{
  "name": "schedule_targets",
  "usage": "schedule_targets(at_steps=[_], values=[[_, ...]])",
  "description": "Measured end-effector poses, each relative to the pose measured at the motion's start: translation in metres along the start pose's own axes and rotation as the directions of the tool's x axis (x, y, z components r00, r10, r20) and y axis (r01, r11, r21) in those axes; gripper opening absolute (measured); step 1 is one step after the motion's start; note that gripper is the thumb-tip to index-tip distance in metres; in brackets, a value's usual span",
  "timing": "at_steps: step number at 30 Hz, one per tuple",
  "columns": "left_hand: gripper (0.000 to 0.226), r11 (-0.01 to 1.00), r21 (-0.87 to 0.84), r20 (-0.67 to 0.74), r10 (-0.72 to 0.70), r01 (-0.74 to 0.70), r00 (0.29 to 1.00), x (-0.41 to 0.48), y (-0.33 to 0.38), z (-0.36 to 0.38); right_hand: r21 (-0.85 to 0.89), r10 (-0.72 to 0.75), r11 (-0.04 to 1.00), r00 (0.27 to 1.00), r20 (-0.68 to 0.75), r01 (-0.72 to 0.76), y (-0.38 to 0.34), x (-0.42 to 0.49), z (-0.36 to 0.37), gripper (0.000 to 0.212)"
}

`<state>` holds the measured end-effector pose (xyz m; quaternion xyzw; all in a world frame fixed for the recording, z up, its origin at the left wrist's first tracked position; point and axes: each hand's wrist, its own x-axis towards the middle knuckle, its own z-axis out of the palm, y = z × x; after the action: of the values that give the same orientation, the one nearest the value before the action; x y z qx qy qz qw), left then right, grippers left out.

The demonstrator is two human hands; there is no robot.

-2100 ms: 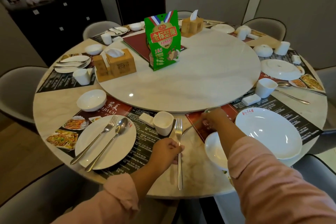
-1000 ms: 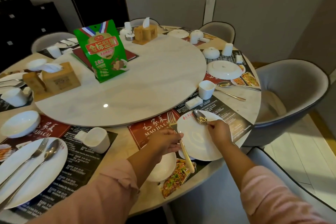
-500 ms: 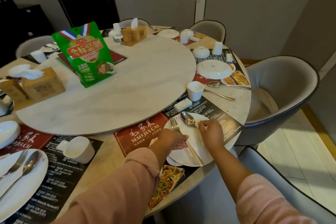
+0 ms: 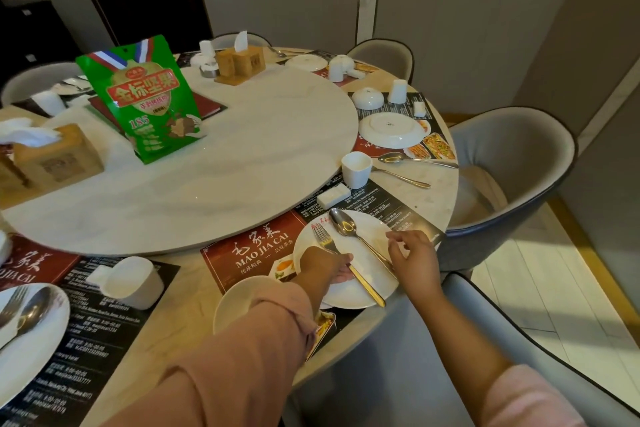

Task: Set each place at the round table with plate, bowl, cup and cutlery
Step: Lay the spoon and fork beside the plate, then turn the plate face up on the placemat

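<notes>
On the red and black placemat [image 4: 249, 253] in front of me lies a white plate [image 4: 367, 284]. A fork [image 4: 323, 239] and a spoon [image 4: 343, 224] lie side by side on it, heads toward the table's middle. My left hand [image 4: 325, 265] holds the fork at mid-handle. My right hand [image 4: 412, 256] hovers over the spoon's handle end with loosely curled fingers, holding nothing. A white bowl [image 4: 239, 302] sits left of the plate, partly hidden by my sleeve. A white cup [image 4: 356, 170] stands beyond the plate.
A marble turntable [image 4: 242, 166] fills the table's middle, carrying a green snack bag [image 4: 149, 97] and tissue boxes [image 4: 55, 159]. To the left is a place with a plate [image 4: 38, 350] and a tipped cup [image 4: 135, 281]. A grey chair [image 4: 512, 177] stands to the right.
My view swung right from the left place to this one. Both hands carried the fork and spoon onto the plate. My right hand has let go of the spoon.
</notes>
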<state>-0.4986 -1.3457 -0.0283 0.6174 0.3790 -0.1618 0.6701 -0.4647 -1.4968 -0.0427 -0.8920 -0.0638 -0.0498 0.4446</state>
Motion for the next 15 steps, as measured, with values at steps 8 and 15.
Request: schedule_targets(at_steps=[8,15], values=[[0.021,0.846,0.191,-0.145,0.525,-0.497,0.839,-0.058,-0.013,-0.053,0.136,-0.054,0.989,0.998,-0.011,0.055,-0.045,-0.051,0.0,0.02],[0.037,0.722,0.496,-0.288,0.661,-0.482,0.693,-0.095,-0.096,-0.165,0.0,0.206,0.969,0.8,0.563,-0.249,-0.089,-0.112,0.053,0.034]])
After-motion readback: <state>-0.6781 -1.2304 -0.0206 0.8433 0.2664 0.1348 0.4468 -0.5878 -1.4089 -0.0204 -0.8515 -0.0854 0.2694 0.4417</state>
